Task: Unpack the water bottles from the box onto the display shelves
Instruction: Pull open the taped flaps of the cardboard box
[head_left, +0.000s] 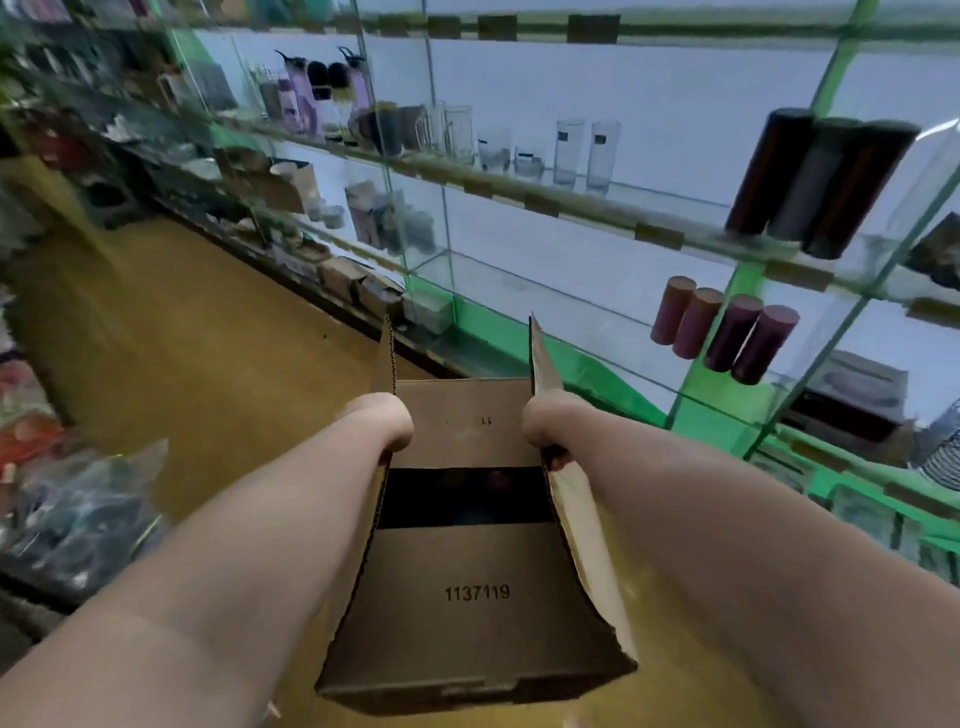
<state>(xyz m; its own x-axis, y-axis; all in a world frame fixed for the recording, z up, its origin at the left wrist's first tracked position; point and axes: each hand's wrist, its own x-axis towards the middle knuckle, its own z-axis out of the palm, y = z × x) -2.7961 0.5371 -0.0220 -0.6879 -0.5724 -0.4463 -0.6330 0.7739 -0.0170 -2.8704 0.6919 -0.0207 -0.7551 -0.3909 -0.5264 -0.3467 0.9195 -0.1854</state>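
A: Where's the box (470, 587) right now?

B: Held up in the air between both arms, over the yellow floor (171, 374), just in front of the glass shelves (571, 208). The left hand (382, 421) is closed over the left side flap and the right hand (545, 428) is closed over the right side flap. The fingers go down out of sight, so I only see the wrists and knuckles.

A: And the bottles?

B: The gap between the 2 top flaps is dark; I can't tell what is in there. On the shelves to the right stand 3 dark bottles (815, 182) on the upper level and 4 reddish ones (727, 332) below them.

A: What could go wrong?

B: I'd say the flaps are the weak spot. The whole load seems to hang from thin cardboard, so a flap could bend or tear and the box could drop. It also looks tilted, so whatever is inside may slide to 1 end. And swinging it near the shelves risks knocking the drinking glasses (571, 150) or the glass edge.
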